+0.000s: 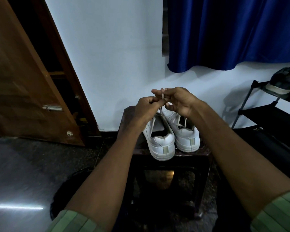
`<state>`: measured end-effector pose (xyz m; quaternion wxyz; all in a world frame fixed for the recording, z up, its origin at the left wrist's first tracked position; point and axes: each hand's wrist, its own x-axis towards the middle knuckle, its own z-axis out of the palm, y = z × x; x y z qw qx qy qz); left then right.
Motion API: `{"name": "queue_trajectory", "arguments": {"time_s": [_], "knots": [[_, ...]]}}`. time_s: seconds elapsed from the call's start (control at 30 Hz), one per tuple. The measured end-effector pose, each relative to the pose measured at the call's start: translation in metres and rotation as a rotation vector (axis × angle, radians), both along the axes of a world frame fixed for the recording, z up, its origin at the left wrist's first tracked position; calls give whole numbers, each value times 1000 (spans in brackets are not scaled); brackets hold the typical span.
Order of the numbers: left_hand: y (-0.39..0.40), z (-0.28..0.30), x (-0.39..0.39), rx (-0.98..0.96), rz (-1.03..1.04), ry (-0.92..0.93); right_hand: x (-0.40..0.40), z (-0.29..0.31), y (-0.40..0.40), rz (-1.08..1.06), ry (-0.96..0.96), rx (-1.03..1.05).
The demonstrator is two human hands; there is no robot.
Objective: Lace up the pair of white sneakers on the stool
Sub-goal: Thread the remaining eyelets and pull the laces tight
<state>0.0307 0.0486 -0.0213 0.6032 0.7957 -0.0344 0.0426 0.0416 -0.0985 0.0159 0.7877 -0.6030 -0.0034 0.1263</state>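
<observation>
My left hand [145, 106] and right hand [177, 101] raised over the white sneakers [172, 136] on the dark stool [191, 155] — both pinched the white lace [162, 94], fingers curled round it, heels faced me

I see white sneakers [172, 136] on a dark stool [191, 154]. My sleeves [274, 213] are striped green; the curtain [233, 30] is blue.

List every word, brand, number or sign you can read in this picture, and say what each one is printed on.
None can be read.
White sneakers: no legible brand; the heel tabs are plain.
Bag on the rack: no text shows.
Door, curtain: no lettering.
</observation>
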Motion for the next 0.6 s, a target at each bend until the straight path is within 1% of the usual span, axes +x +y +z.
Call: {"name": "queue_trajectory", "arguments": {"time_s": [0.1, 0.17, 0.23, 0.3, 0.33, 0.37, 0.4, 0.43, 0.47, 0.5, 0.53, 0.57, 0.6], "knots": [[-7, 2, -4, -41, 22, 4, -1, -1, 2, 32, -12, -51], [-10, 10, -9, -98, 25, 35, -2, 2, 3, -18, -34, -66], [-10, 19, -11, -303, 12, 67, -2, 2, 3, -156, -62, -88], [-4, 22, -5, -512, 5, 22, 3, -3, -1, -319, -81, -145], [0, 24, -1, -627, 5, 16, 8, -9, -3, -394, -110, -239], [5, 25, 1, -736, 19, 22, 12, -16, -8, -456, -164, -416], [9, 26, 3, -783, 43, 33, 16, -21, -12, -506, -235, -639], [12, 26, 4, -750, 61, 34, 16, -23, -14, -538, -310, -838], [15, 24, 6, -615, 83, 17, 14, -24, -12, -527, -398, -939], [17, 22, 6, -416, 89, -8, 13, -23, -8, -454, -498, -919], [17, 20, 6, -234, 73, -38, 9, -20, -3, -335, -553, -820], [16, 18, 6, -109, 56, -67, 6, -17, 3, -196, -548, -684], [15, 16, 6, -33, 44, -83, 4, -15, 7, -75, -512, -560]]}}
